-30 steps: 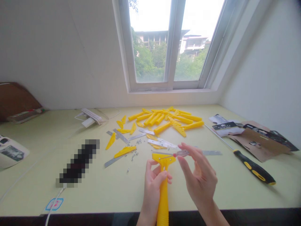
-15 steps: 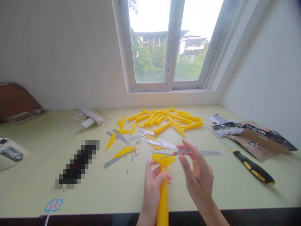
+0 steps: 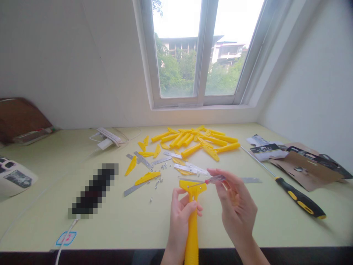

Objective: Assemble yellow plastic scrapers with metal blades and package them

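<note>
My left hand (image 3: 181, 213) is wrapped round the neck of a yellow scraper (image 3: 192, 235), its wide head up and its handle running down past the frame's bottom edge. A thin metal blade edge shows along the top of the head. In my right hand (image 3: 239, 206), thumb and fingers pinch the clear handle of a small screwdriver (image 3: 216, 179). Its thin shaft points left across the head, with the tip at the left screw. A second screw sits at the right of the head.
Behind lie a pile of yellow scraper handles (image 3: 190, 140), loose yellow head pieces (image 3: 147, 178), metal blades (image 3: 134, 190) and scattered small screws (image 3: 158, 182). To the right are a large black-and-yellow screwdriver (image 3: 300, 198) and cardboard packaging (image 3: 306, 169). A blurred-out dark object (image 3: 93, 191) with a cable lies left.
My right hand has shifted slightly right, its fingers turned and closer together round the small screwdriver. My left hand and the scraper keep their pose. The whole view has shifted a little.
</note>
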### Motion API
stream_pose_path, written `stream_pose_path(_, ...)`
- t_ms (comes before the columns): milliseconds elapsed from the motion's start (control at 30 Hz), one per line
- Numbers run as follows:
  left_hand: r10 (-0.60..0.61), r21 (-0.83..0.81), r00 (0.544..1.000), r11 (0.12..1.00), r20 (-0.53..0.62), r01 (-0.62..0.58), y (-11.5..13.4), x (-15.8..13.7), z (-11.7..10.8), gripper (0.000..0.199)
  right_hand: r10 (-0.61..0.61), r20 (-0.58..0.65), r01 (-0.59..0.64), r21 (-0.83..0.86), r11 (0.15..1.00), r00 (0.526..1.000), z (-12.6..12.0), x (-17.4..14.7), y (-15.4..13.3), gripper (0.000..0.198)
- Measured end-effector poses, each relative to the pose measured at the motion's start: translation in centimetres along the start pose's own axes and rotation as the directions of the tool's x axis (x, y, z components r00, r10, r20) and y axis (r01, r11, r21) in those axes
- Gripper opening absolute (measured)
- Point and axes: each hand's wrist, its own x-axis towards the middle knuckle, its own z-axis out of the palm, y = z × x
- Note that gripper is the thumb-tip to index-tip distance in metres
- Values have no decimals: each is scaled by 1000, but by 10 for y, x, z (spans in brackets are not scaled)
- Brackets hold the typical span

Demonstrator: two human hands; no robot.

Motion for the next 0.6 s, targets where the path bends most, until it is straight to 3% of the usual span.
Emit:
stream_pose_path(233, 0, -21, 1000, 1000, 7, 0, 2, 0, 0, 20, -160, -59, 154, -100, 983, 985, 2, 0, 6, 32)
stream_pose_path(400, 0, -5, 1000, 1000, 7, 0, 1, 0, 0, 20, -133, -36, 130, -69, 989, 990, 2, -3, 4, 40)
stream_pose_path(600, 7, -23, 1000, 1000, 9, -7, 0, -1, 0, 18, -148, 21, 149, -71, 986, 989, 1, -1, 1, 33)
